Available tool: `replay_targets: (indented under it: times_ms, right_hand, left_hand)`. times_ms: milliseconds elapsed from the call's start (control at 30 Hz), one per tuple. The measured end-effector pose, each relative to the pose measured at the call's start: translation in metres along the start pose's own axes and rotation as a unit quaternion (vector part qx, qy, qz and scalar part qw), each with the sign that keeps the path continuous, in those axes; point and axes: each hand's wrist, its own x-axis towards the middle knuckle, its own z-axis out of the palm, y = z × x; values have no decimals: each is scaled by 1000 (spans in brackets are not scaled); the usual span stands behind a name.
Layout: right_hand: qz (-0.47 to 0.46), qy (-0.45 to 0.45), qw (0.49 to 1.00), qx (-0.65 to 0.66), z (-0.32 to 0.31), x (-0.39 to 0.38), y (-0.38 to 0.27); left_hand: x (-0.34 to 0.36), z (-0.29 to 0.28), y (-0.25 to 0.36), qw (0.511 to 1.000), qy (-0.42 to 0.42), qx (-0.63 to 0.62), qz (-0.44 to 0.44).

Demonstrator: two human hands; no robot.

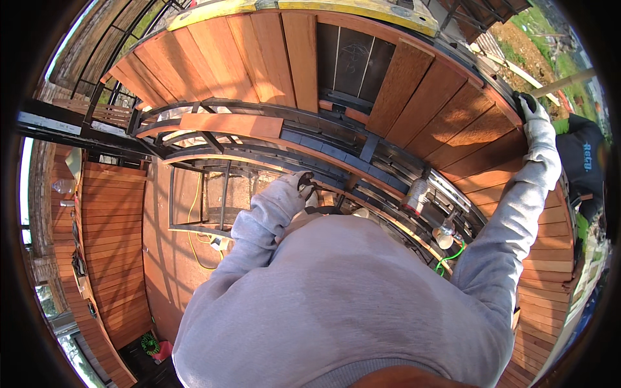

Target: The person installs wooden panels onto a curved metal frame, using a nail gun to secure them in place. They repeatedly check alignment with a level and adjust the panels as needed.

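Note:
My left hand (303,184), partly dark and curled, is low by the curved metal and wood rails (231,123) in the middle; what it holds, if anything, is hidden. My right hand (532,110), in a light and dark glove, grips the top edge of the curved wooden slat panel (446,116) at upper right. The panel has reddish boards and a gap showing a dark backing (352,64) with chalk marks. A yellow bar (362,13) lies along its top. A metallic tool (417,194) with a green hose (446,262) sits among the rails to my right.
Another person (582,161), in dark and green clothing, is at the far right. At left are a slatted wooden bench (113,246), black metal framing (77,126) and a yellow cord (194,246) on the brown floor (162,258). Dirt and grass show beyond at upper right.

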Motion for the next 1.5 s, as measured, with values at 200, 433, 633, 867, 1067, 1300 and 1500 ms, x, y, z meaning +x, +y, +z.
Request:
replay_targets:
  times_ms: [200, 433, 633, 867, 1067, 1300, 1500]
  right_hand:
    - [-28, 110, 993, 10, -5, -24, -2]
    - [111, 104, 988, -32, -9, -38, -24]
    - [146, 107, 983, -25, -15, -43, -38]
    - [81, 151, 985, 34, -6, -40, 18]
    - [69, 155, 985, 42, 1, -20, 13]
    - [58, 149, 984, 77, 1, -24, 21]
    - [97, 163, 981, 35, -8, -33, -8]
  left_hand:
    - [91, -89, 32, 938, 276, -59, 201]
    - [161, -191, 52, 839, 428, 18, 336]
    - [194, -282, 50, 808, 435, 138, 372]
    - [235, -328, 63, 880, 211, 290, 311]
    - [225, -342, 53, 865, 225, 315, 319]
    - [202, -403, 48, 844, 340, 289, 298]
    - [216, -426, -3, 863, 359, 234, 268]
